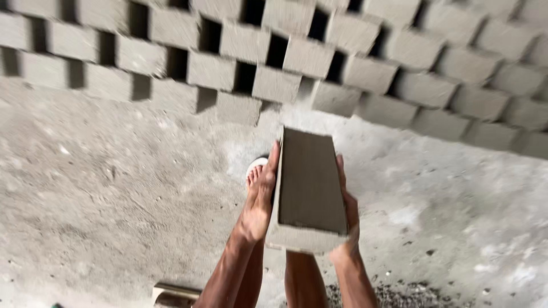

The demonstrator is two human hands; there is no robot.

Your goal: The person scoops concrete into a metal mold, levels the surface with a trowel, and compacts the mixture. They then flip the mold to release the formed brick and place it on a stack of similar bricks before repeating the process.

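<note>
Block (311,182) of grey concrete, long, flat-faced, pressed between left hand (260,199) and right hand (348,211).

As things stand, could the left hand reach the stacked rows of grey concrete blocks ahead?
Probably not: the left hand is pressed flat against the side of the long grey concrete block held with the right hand, and bare floor separates it from the stacked rows.

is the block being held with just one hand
No, both hands press flat against it: the left hand on one long side of the grey block and the right hand on the other.
</note>
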